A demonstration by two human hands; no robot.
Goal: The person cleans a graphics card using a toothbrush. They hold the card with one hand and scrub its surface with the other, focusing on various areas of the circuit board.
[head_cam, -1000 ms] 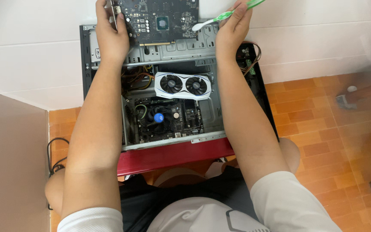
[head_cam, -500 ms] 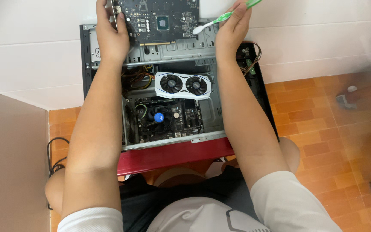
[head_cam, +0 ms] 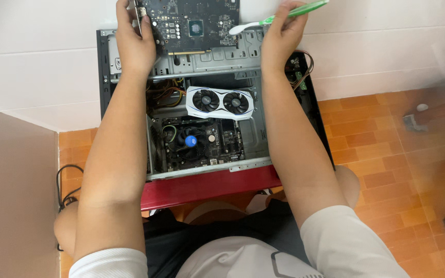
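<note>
Card point(head_cam: 191, 23), bare circuit side up, rests across far edge of open case point(head_cam: 104, 77). Left hand point(head_cam: 135, 44) clasps its bracket end; right hand point(head_cam: 281, 36) pinches green toothbrush point(head_cam: 279, 18), bristles at card's edge. Judged stiff, light, fragile: hold by edges.

Matt metal case point(head_cam: 217, 62) — glossy tiles point(head_cam: 387, 41)

Single head-worn camera, looking steeply down from above.

The view faces down and forward over the person's own arms onto an open grey metal computer case point(head_cam: 130, 103) lying on its side on the orange tiled floor point(head_cam: 387, 149), close enough that the case fills the middle; no second view shares the scene.
</note>
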